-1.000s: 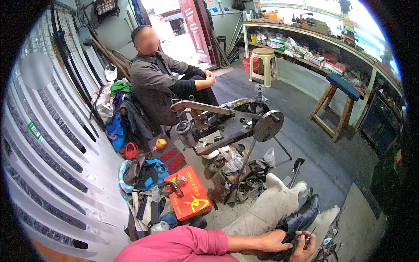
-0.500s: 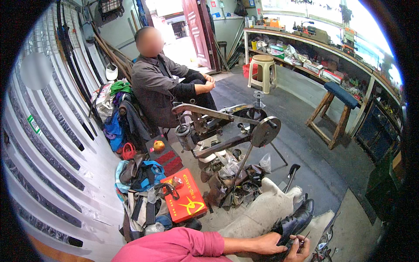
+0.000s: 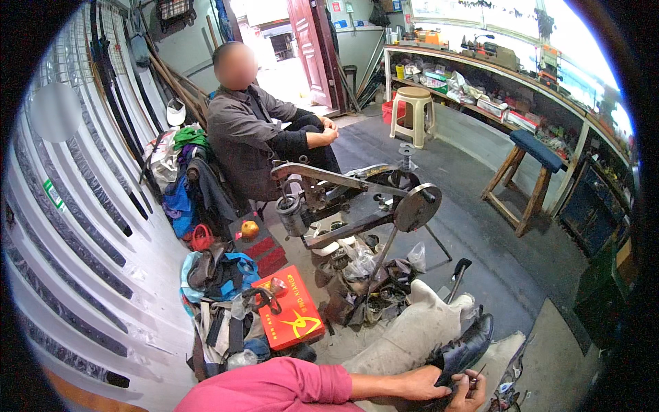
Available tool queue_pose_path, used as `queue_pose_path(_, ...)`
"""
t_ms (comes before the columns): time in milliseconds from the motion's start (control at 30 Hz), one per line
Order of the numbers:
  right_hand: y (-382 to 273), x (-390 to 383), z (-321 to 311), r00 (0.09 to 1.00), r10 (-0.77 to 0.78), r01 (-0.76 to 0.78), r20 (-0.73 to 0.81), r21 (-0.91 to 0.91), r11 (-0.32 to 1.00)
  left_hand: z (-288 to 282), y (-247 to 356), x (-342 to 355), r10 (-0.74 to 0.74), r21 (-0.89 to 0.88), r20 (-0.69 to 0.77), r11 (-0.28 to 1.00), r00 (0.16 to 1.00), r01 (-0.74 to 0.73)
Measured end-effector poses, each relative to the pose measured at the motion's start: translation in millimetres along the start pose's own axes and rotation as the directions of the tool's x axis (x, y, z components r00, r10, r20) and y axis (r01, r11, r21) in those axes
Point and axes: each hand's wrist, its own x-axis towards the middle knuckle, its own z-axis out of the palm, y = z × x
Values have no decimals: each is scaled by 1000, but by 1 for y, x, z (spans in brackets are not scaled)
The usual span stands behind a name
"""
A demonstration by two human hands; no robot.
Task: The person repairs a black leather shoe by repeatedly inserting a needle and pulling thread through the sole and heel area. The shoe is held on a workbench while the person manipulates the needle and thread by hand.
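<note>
A black leather shoe (image 3: 468, 350) lies at the lower right, over a pale cloth (image 3: 391, 336) spread across my lap. From a pink sleeve, my left hand (image 3: 423, 382) reaches to the near end of the shoe, its fingers closed on it and partly hidden. Right beside it, my right hand (image 3: 468, 393) is closed in a pinch near the shoe's edge. A thin, dark, pointed tool (image 3: 482, 369) sticks up from those fingers; it is too small to tell its exact kind.
Ahead stands a hand-cranked sewing machine (image 3: 357, 192) on thin legs. A red box (image 3: 292, 312) and piled bags (image 3: 220, 275) lie to the left. Beyond the machine, a person (image 3: 250, 130) sits with hands clasped. A blue-topped stool (image 3: 535, 151) and workbench (image 3: 494, 65) are at right.
My right hand has shifted very slightly beside the shoe. The left hand keeps its hold, and the seated person has not visibly moved.
</note>
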Motion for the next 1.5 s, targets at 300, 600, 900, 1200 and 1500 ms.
queue_pose_path(300,7,0,-1,1000,5,-5,-8,53,999,-1,-4,3,-67,70,48,995,997,64)
queue_pose_path(600,28,8,2,995,-73,69,-71,-52,996,1,-5,1,-32,66,-9,997,999,32)
queue_pose_path(900,-2,2,3,999,-34,34,0,-100,994,9,-24,9,14,74,-25,997,1000,-12)
queue_pose_path(1200,-2,1,-3,999,-46,50,30,-188,981,9,-26,7,6,45,-16,999,1000,-5)
queue_pose_path(1500,1,-14,-13,994,103,-106,-40,-85,991,8,-30,12,24,63,38,998,999,-26)
